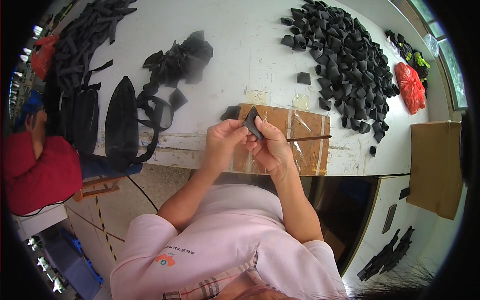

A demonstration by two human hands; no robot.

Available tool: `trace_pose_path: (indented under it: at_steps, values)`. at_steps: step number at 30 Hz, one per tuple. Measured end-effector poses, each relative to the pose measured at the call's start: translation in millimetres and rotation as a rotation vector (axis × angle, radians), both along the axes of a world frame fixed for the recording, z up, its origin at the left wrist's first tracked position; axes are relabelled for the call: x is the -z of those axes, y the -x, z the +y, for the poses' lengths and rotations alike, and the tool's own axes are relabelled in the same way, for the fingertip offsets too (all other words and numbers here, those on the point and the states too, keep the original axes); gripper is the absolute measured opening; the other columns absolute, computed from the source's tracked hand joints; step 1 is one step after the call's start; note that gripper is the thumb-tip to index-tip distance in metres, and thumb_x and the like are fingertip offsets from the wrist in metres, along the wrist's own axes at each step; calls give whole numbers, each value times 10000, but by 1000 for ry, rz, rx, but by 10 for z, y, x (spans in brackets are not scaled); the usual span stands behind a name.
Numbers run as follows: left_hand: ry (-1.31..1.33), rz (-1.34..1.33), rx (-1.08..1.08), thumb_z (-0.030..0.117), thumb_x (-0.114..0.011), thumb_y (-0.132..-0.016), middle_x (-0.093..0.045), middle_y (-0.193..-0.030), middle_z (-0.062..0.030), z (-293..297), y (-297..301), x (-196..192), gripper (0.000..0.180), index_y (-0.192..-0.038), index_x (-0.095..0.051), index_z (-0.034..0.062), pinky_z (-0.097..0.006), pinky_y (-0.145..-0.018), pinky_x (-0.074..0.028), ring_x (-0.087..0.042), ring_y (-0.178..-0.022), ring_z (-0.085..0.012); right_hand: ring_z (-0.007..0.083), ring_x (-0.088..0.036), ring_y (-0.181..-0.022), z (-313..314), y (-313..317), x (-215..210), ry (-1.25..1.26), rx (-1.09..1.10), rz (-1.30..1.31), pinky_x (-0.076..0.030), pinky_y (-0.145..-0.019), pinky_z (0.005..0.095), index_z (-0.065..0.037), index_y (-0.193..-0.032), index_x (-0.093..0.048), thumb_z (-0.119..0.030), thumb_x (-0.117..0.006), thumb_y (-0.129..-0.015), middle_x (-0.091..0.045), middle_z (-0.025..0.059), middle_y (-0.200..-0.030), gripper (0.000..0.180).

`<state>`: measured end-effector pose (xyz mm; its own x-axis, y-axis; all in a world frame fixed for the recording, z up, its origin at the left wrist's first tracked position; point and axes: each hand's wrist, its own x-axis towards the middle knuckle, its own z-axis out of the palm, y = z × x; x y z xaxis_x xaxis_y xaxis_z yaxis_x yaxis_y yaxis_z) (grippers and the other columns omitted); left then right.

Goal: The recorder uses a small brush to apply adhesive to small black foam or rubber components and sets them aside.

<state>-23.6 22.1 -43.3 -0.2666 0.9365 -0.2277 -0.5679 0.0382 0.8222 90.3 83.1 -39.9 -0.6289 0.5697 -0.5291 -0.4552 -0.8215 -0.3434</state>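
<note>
Between both hands I hold a small black fabric piece (pixel 253 123), raised above the table's front edge. My left hand (pixel 225 139) pinches its left side with thumb and fingers. My right hand (pixel 272 145) grips the other side, thumb on top. Beneath lies a brown cardboard sheet (pixel 312 125) with strips of clear tape. A thin dark stick (pixel 310 138) points to the right from beside my right hand; whether that hand also holds it, I cannot tell. Another black piece (pixel 230 113) rests at the cardboard's left edge.
A large pile of folded black pieces (pixel 350 65) covers the table's far right. Loose black pieces (pixel 185 57) lie left of centre, near black strapped bags (pixel 121 122). A red plastic bag (pixel 410 87) and a cardboard box (pixel 434 170) stand right. A person in red (pixel 42 170) sits left.
</note>
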Motion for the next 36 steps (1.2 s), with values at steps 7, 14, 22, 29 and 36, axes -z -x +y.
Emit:
trace_pose_path:
  at_steps: [7, 14, 22, 29, 36]
  values:
    - [-20, 126, -27, 44, -599, -788, -594, -720, -39, -15, 10, -31, 81, -845, -594, -13, -184, -586, -422, -502, -610, -71, 136, -523, -560, -68, 16, -47, -141, -15, -79, -442, -505, 236, 20, -835, -544, -170, -548, -843, -546, 69, -645, 190]
    - [-23, 581, -4, 64, -604, -793, -591, -688, -28, -77, 80, -153, 92, -817, -572, -19, -194, -559, -431, -528, -599, -69, 247, -521, -620, -283, -36, -294, -1653, 283, -1096, -430, -542, 309, -6, -868, -569, -111, -650, -728, -514, 98, -740, 193]
    - [-193, 1157, -306, -43, -559, -758, -600, -668, -21, -109, -211, -327, 72, -824, -557, -15, -177, -507, -438, -555, -568, -37, 220, -517, -595, -341, -84, -358, -1857, 291, -1167, -420, -471, 317, -12, -826, -565, -6, -633, -659, -507, 99, -724, 181]
    - [52, -346, 229, -80, -516, -715, -551, -699, -56, -88, -178, -545, 130, -820, -495, -6, -178, -354, -297, -363, -395, -16, 112, -506, -528, -493, -347, -430, -1188, 295, -1033, -423, -486, 235, 8, -774, -578, 41, -590, -685, -542, 64, -711, 96]
    - [-91, 467, 104, -88, -498, -720, -534, -709, -23, -102, -513, -572, 100, -800, -499, -28, -149, -466, -368, -450, -534, -3, 32, -381, -504, -404, -723, -526, -173, 35, 17, -264, -437, 164, -48, -741, -590, -55, -584, -773, -518, -27, -643, 34]
